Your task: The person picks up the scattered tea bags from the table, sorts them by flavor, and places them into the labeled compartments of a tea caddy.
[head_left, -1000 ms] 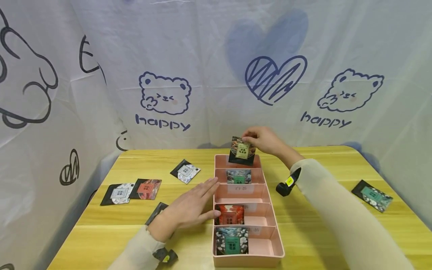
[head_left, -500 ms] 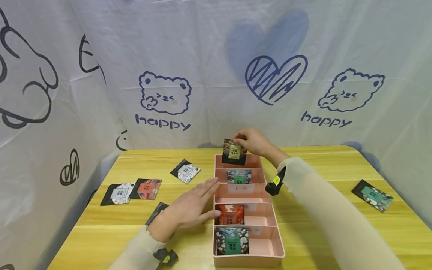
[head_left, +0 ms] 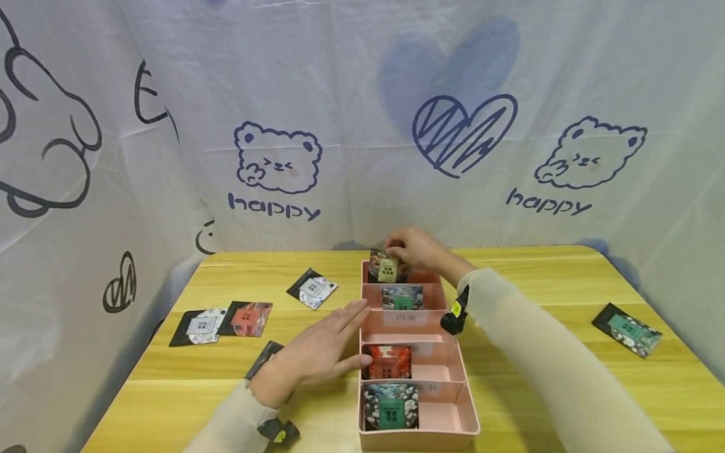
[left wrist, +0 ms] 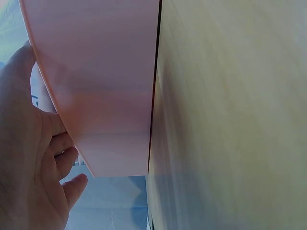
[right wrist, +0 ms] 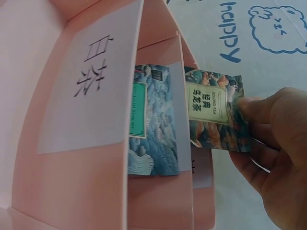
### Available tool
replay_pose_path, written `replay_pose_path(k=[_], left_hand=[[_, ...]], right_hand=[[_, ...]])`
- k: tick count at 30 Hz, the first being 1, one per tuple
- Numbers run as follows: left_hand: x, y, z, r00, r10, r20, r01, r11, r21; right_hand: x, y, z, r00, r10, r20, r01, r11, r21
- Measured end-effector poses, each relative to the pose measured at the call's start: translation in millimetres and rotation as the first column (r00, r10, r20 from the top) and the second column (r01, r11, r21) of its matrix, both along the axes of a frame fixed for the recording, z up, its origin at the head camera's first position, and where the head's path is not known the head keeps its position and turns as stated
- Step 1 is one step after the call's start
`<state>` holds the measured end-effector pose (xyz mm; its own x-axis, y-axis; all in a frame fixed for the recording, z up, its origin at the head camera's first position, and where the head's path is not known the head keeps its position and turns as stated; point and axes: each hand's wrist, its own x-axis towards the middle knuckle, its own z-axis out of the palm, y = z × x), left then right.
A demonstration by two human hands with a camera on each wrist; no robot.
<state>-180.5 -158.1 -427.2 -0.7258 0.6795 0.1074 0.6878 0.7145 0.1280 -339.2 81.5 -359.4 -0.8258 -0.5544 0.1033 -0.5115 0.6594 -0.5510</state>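
A box (head_left: 419, 442) stands on the table (head_left: 544, 277), with one packet (head_left: 627, 329) at three o'clock and more packets (head_left: 246, 319) around nine to ten. Inside, another packet (head_left: 391, 407) sits at six o'clock.

Site type: small cloth-walled booth arranged around a single table (head_left: 555, 277); whether it stands in a home, an office or a studio cannot be determined. Enclosure: white back sheet (head_left: 368, 157) along the far edge of the tabletop, left sheet (head_left: 51, 264) and right sheet (head_left: 691, 189) at the sides; creases and soft folds identify hanging fabric; printed decoration includes bears (head_left: 277, 157), hearts (head_left: 464, 135) and the word "happy"; tabletop finish is yellow wood grain; black wrist cameras (head_left: 455, 311) at both cuffs indicate a recording station.
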Motion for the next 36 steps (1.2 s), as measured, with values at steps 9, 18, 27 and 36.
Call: replay_pose_path(k=[9,18,27,36], left_hand=[[0.9,0.9,-0.5,1.000,-0.012,-0.008,0.012,1.000,0.006],[1.4,2.3,-1.2,1.000,-0.004,-0.004,0.004,1.000,0.001],[0.3,3.2,-2.7,1.000,-0.024,-0.018,0.024,1.000,0.014],[0.3,0.1,-1.7,0.999,-0.025,-0.031,0.026,0.999,0.028]], right_hand=[[3.6,-3,-5.5,0.998,0.045,-0.047,-0.038,0.991,0.130],[7.4,-6,-12.4,0.995,0.080,-0.062,-0.069,0.984,0.163],[10.9,-9,-16.3,0.983,0.119,-0.141,-0.080,0.964,0.255],[13.2,-8,-9.6,0.972,0.099,-0.214,-0.046,0.970,0.239]])
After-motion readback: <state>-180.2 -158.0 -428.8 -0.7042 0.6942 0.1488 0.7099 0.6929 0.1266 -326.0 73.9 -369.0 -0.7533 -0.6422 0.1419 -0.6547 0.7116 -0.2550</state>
